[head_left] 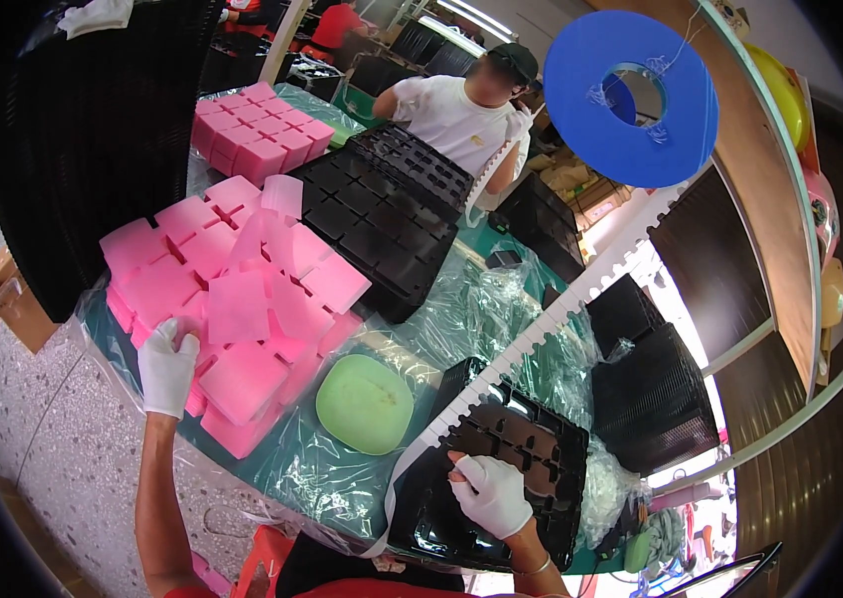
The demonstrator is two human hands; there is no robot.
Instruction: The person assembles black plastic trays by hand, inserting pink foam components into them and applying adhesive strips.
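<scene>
My left hand, in a white glove, is at the near left edge of a heap of pink square pieces. Its fingers are curled against the pink pieces; just what lies between them is partly hidden. My right hand, also gloved, is over a glossy black compartment tray on the near right of the table. The fingers of that hand are closed, fingertips towards the tray's left part, and I cannot make out what they hold. A white notched strip slants down past the tray's left side.
Beside the pink heap sits a light green bowl-like dish. Farther off are black trays and another pink stack. A blue disc hangs at upper right, near stacked black trays. A co-worker stands across the table.
</scene>
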